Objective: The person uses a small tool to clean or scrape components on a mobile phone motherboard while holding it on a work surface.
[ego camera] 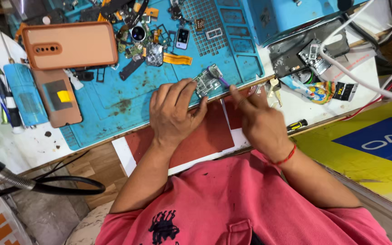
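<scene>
At frame centre, the left hand pins a small metal circuit part to the blue mat, steadying it; the right hand pinches a purple-tipped tool against it.

view: single head camera, above the wearer's chest
facing: steeply down and forward onto the desk
nearness: close, within arm's reach
frame: blue mat at top, red shirt at bottom

Work mat matt blue rubber, stained; held frame part shiny metal; phone case smooth orange plastic.
</scene>
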